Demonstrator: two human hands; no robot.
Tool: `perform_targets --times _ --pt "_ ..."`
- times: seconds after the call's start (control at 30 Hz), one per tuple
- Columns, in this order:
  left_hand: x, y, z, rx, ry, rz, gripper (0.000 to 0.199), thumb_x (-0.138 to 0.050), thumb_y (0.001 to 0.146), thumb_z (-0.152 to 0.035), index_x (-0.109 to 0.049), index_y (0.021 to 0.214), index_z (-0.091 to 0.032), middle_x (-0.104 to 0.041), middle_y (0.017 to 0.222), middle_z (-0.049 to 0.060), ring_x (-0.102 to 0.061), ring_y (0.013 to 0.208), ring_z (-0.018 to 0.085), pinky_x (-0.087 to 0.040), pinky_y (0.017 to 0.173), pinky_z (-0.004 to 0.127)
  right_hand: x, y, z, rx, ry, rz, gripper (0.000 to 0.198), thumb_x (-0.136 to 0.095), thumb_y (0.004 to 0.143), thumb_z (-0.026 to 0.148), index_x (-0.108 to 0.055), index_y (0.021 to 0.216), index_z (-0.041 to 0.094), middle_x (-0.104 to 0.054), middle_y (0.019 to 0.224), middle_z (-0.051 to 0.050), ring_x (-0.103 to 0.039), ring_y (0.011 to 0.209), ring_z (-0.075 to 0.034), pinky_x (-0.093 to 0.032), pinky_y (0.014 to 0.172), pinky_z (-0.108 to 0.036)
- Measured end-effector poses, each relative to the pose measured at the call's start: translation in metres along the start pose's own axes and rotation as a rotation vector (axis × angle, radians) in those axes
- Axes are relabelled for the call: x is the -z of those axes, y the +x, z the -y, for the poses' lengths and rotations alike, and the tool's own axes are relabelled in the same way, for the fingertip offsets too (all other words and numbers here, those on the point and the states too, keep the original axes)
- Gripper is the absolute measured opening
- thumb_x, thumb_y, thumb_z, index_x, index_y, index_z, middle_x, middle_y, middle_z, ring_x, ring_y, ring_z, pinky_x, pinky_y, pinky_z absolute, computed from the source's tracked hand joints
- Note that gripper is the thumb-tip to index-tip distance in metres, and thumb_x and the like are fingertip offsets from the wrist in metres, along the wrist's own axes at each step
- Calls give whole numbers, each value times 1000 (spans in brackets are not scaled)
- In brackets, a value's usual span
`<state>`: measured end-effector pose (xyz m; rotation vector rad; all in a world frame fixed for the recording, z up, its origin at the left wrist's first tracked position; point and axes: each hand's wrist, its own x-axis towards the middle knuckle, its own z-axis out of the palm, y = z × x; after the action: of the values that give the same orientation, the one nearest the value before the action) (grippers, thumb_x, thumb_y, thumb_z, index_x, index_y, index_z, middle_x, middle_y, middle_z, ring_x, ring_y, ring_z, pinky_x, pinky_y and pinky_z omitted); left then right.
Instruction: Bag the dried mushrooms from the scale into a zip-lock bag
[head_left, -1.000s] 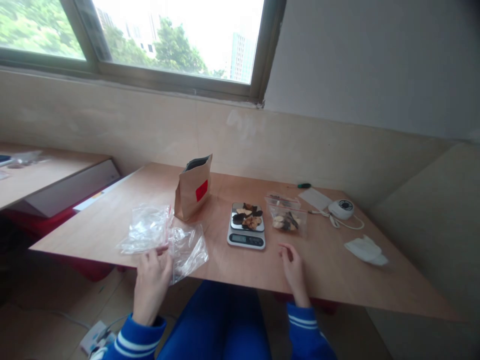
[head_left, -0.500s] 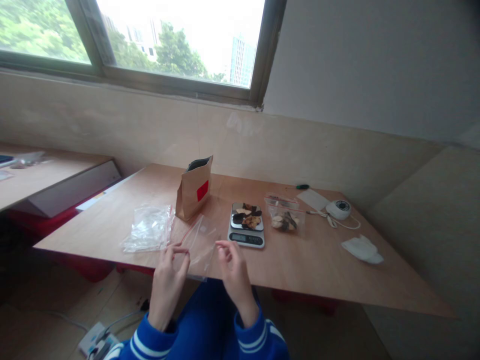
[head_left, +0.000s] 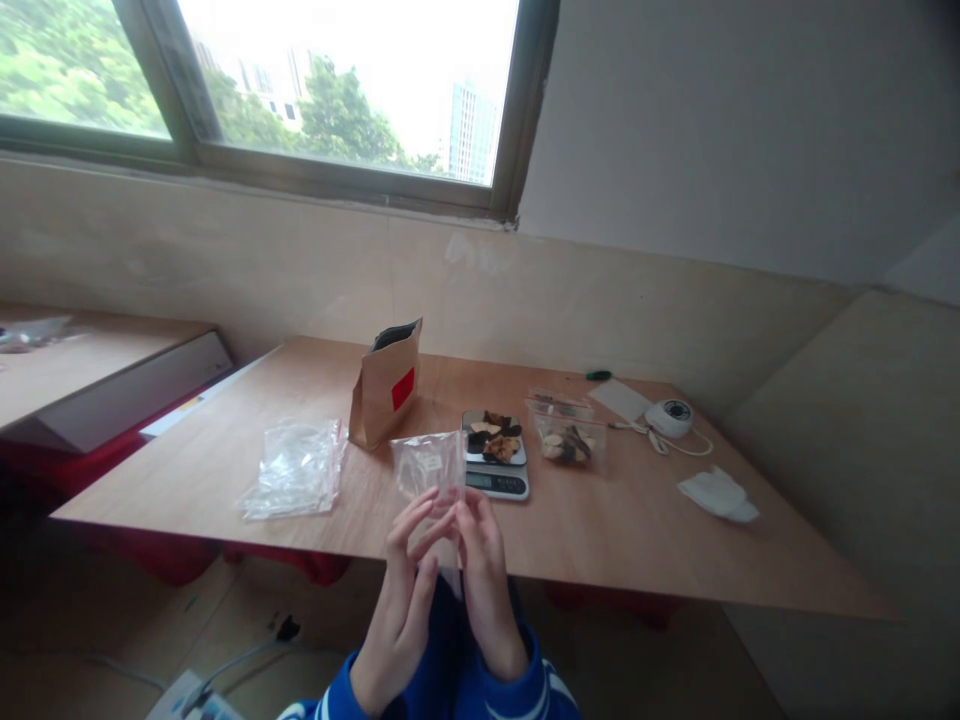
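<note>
Both hands, the left hand (head_left: 405, 590) and right hand (head_left: 484, 575), pinch a small clear plastic zip bag (head_left: 429, 465) upright between them; just beyond it sits a grey digital kitchen scale (head_left: 495, 468) on the wooden tabletop (head_left: 637, 530).

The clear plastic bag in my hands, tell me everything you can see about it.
The clear plastic bag is small, thin, see-through film, apparently empty. It stands upright in the air before the near table edge, its top reaching level with the kitchen scale behind. The left hand and right hand pinch its lower part between fingertips. Whether its top is open cannot be told.
</note>
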<state>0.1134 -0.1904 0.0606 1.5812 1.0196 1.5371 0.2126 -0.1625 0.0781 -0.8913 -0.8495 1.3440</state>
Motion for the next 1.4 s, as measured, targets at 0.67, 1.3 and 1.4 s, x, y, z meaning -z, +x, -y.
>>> perform_targets --times 0.67,1.3,1.4 --pt "25 89 36 -323 498 -347 13 -57 88 -28 -69 93 -24 -70 89 1 -63 86 19 -48 82 35 51 40 -17 126 -355 -200 45 -51 86 56 -67 97 16 -73 97 -11 -68 78 -22 -55 72 -36" --pt "9 122 112 -177 360 -483 25 -43 93 -38 -45 107 -17 -54 124 18 -54 119 25 -45 99 49 143 175 -14 421 -1225 96 54 -62 78 49 -58 123 19 -57 129 -15 -48 125 -31 -35 106 -50" --pt "10 120 113 -96 350 -470 29 -39 94 -37 -43 114 -17 -51 132 20 -52 124 26 -44 101 50 141 172 -12 452 -1196 100 45 -61 80 43 -61 118 19 -61 122 -13 -52 119 -30 -37 103 -48"
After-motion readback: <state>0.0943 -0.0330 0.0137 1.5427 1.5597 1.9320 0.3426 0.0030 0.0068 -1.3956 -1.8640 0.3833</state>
